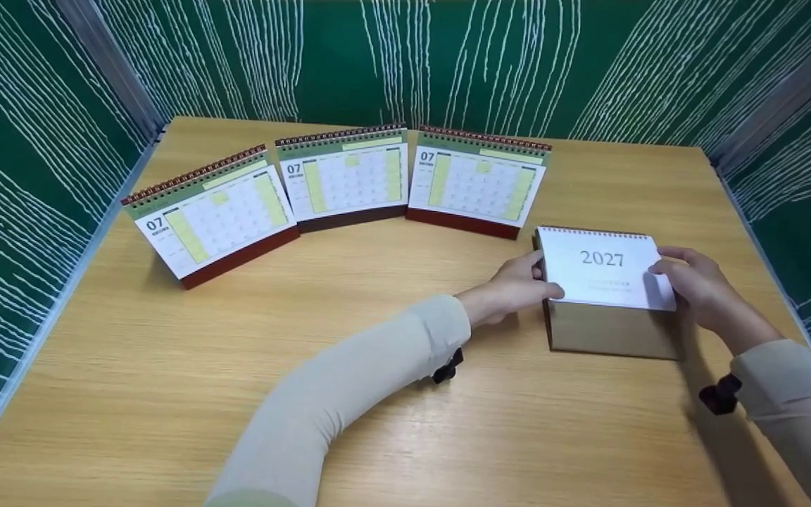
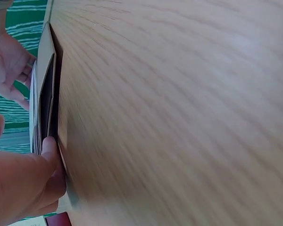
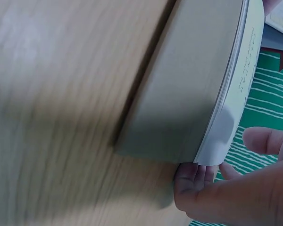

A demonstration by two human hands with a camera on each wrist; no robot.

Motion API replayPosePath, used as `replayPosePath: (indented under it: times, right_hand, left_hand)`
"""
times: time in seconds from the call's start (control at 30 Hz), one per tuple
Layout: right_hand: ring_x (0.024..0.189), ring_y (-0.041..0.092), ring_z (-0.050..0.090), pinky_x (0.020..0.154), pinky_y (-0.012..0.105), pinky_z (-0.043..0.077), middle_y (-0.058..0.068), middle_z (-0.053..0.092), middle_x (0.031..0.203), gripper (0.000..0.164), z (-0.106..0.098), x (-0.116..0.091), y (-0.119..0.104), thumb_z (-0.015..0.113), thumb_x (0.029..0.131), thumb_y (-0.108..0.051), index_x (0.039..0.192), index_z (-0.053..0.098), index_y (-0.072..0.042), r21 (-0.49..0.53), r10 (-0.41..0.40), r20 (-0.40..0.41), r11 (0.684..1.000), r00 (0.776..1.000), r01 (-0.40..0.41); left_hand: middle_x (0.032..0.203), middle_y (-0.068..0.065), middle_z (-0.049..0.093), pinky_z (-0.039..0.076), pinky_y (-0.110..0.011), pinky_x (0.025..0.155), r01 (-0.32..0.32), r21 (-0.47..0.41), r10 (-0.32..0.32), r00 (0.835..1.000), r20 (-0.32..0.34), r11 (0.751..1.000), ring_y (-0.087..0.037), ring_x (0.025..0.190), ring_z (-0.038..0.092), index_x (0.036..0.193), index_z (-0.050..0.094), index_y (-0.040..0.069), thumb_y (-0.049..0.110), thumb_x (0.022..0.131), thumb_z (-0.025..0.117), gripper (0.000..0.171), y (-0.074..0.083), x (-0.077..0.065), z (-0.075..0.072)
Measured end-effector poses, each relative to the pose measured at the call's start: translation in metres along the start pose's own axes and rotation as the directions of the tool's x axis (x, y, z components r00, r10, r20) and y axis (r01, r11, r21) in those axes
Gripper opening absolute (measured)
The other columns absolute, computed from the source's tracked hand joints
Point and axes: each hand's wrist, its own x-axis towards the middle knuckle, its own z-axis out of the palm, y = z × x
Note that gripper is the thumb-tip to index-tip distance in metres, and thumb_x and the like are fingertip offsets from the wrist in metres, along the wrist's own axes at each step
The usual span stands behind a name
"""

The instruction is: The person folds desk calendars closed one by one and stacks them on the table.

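A desk calendar (image 1: 602,267) with a white "2027" cover page and a brown cardboard stand (image 1: 610,329) is on the right part of the wooden table. My left hand (image 1: 518,285) holds its left edge, the thumb by the lower left corner of the page. In the left wrist view a finger (image 2: 49,146) lies against the side of the folded stand (image 2: 46,52). At the opposite edge, my right hand (image 1: 701,285) holds the calendar, thumb near the page's right side. The right wrist view has its fingers (image 3: 193,186) bent at the cardboard's end.
Three desk calendars stand in an arc across the back: one at left (image 1: 222,218), one in the middle (image 1: 349,176), one at right (image 1: 479,183). All show a "07" page. Green panels (image 1: 335,63) with white streaks border the wooden table (image 1: 236,366).
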Motion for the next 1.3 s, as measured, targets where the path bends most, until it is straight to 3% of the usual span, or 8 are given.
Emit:
replayPosePath:
  times: [0.37,0.53,0.73,0.93,1.13,1.3]
  right_hand:
    - [0.152,0.046,0.016,0.127,0.066,0.02,0.032,-0.002,0.173,0.076,-0.004,0.006,-0.005,0.04,0.11,-0.032,0.17,0.004,-0.002,-0.016,0.035,0.021,0.999,0.999,-0.035]
    - [0.152,0.047,0.015,0.126,0.068,0.021,0.033,-0.003,0.173,0.077,-0.006,0.005,-0.004,0.04,0.111,-0.034,0.169,0.003,-0.001,-0.034,0.038,0.039,0.999,0.998,-0.037]
    - [0.152,0.051,0.013,0.125,0.069,0.019,0.035,-0.005,0.171,0.079,-0.006,0.004,-0.004,0.041,0.111,-0.034,0.168,-0.001,0.0,-0.068,0.036,0.055,0.997,0.998,-0.032]
    - [0.151,0.053,0.014,0.124,0.071,0.019,0.038,-0.005,0.17,0.084,-0.006,0.005,-0.004,0.046,0.108,-0.031,0.168,-0.003,0.001,-0.118,0.023,0.069,0.993,0.997,-0.015]
    - [0.149,0.054,0.017,0.124,0.071,0.018,0.041,0.001,0.168,0.085,-0.005,0.006,-0.004,0.047,0.107,-0.028,0.165,-0.004,0.007,-0.187,-0.028,0.074,0.981,0.997,0.042]
    - [0.149,0.056,0.015,0.122,0.075,0.017,0.041,0.0,0.168,0.086,-0.003,0.006,-0.006,0.048,0.107,-0.03,0.166,-0.004,0.004,-0.219,0.005,0.054,0.976,0.999,0.007]
  left_hand:
    - [0.147,-0.002,0.06,0.045,-0.027,0.111,-0.003,-0.006,0.003,1.0,-0.021,1.0,-0.011,0.13,0.056,0.16,0.045,0.011,0.012,0.092,0.077,0.076,0.002,0.003,0.007]
    - [0.158,-0.005,0.053,0.042,-0.027,0.116,0.016,0.0,-0.016,1.0,-0.015,1.0,-0.013,0.141,0.05,0.167,0.033,0.011,0.014,0.091,0.077,0.088,0.003,0.002,0.008]
    - [0.167,-0.004,0.043,0.035,-0.031,0.123,0.055,0.013,-0.055,0.998,-0.011,0.998,-0.016,0.152,0.04,0.169,0.028,0.014,0.017,0.091,0.078,0.092,0.006,0.002,0.009]
    - [0.17,-0.001,0.037,0.032,-0.031,0.125,0.078,0.026,-0.078,0.997,0.014,0.997,-0.014,0.155,0.034,0.169,0.029,0.015,0.024,0.094,0.075,0.089,0.007,0.001,0.007]
    - [0.172,-0.003,0.034,0.031,-0.03,0.125,0.044,0.026,-0.046,0.998,0.052,0.999,-0.013,0.156,0.032,0.169,0.027,0.012,0.023,0.094,0.074,0.09,0.006,-0.001,0.003]
    - [0.17,-0.002,0.038,0.032,-0.028,0.124,0.036,0.024,-0.038,0.996,0.08,0.999,-0.012,0.154,0.035,0.169,0.028,0.012,0.022,0.095,0.073,0.088,0.006,-0.002,-0.002]
